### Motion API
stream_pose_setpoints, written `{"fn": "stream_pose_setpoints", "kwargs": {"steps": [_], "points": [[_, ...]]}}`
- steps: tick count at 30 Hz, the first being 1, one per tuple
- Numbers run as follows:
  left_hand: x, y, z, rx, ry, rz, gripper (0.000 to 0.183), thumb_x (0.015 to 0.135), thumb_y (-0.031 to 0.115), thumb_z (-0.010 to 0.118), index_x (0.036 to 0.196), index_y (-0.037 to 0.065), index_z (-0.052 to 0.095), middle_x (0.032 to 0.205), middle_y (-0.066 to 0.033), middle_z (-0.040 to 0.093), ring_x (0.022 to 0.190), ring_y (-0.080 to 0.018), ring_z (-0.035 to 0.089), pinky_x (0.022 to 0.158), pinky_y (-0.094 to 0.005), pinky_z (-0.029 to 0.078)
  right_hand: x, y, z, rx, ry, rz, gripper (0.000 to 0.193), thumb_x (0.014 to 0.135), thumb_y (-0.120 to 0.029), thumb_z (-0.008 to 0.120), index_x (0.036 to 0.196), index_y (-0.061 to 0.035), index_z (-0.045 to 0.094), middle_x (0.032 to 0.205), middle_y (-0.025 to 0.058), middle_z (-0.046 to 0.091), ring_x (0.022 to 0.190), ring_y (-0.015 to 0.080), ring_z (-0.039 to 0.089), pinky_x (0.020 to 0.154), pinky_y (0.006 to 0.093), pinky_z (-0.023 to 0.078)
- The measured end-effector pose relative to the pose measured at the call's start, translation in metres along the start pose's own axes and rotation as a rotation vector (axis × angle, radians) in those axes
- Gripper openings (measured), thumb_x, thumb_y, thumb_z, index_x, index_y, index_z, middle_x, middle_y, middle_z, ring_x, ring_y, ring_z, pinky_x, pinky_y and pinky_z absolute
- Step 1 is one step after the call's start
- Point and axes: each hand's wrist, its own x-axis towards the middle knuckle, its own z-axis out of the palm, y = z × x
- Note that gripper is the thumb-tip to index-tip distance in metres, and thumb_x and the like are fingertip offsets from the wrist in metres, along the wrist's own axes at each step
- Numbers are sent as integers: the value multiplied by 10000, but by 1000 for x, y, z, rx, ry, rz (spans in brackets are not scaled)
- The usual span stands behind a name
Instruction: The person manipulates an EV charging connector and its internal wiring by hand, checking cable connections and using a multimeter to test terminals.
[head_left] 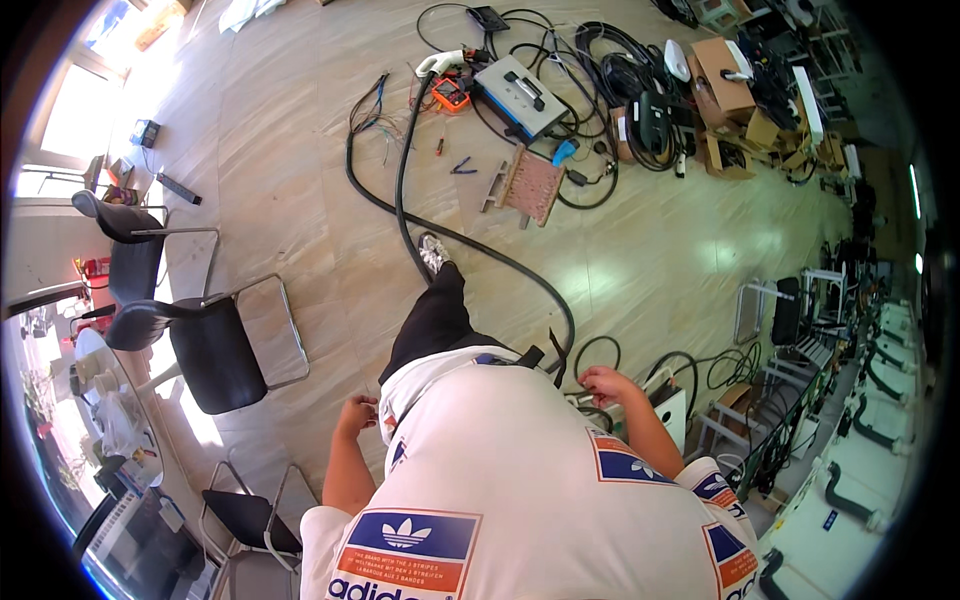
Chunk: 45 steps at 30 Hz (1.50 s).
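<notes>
My left hand (358, 414) hangs beside my hip, close to the hem of my white shirt, with its fingers curled in and nothing visible in them. Out to the right of my waist is my right hand (606, 384), its fingers bent together; whether they pinch anything small is too tiny to tell. A thick black cable (515, 262) loops over the floor and passes behind my waist. One foot in a patterned shoe (433, 253) is forward, next to that cable.
Ahead lie a grey-blue metal box (520, 97), a white charging-plug handle (440, 63), an orange multimeter (450, 95), a small wooden stool (532, 185) and coiled cables (610, 60). Cardboard boxes (722, 80) stand far right. Black chairs (215, 355) line the left; white cabinets (845, 520) the right.
</notes>
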Motion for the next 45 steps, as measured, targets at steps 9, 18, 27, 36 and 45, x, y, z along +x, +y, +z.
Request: {"fn": "stream_pose_setpoints", "kwargs": {"steps": [9,18,27,36,45], "points": [[-33,305,2,-179,-76,470,337,822,-27,470,1125,5,615,802,-40,631,769,-171,686,698,-315,558,-25,-167,-47,-173,52,6,312,860,-103,509,1162,-65,576,693,38,520,484,193,568,447,347,468],[31,222,9,-488,123,172,369,844,-39,440,1165,48,600,861,-50,639,763,-182,691,666,-341,573,-5,-280,-132,-535,266,-131,213,869,-92,496,1023,-2,613,735,104,609,518,206,649,439,344,505],[87,136,138,-788,148,-179,364,858,-38,434,1165,77,593,826,-52,637,744,-196,683,644,-370,560,-45,-576,-128,-778,356,-379,275,875,-126,582,1128,-25,621,768,74,650,480,174,624,421,326,477],[69,403,169,-795,278,108,321,862,-34,480,1147,38,609,790,-25,613,749,-144,666,659,-288,532,43,-863,-105,-1052,-4,-488,295,867,-87,540,1154,-29,576,629,27,573,462,140,584,427,293,408],[114,670,193,-542,110,387,340,827,-118,415,1085,-18,613,757,-4,570,758,-124,619,745,-270,500,230,-951,-69,-903,-117,-624,285,842,-135,585,1093,-7,631,628,74,634,516,161,627,528,323,486]]}}
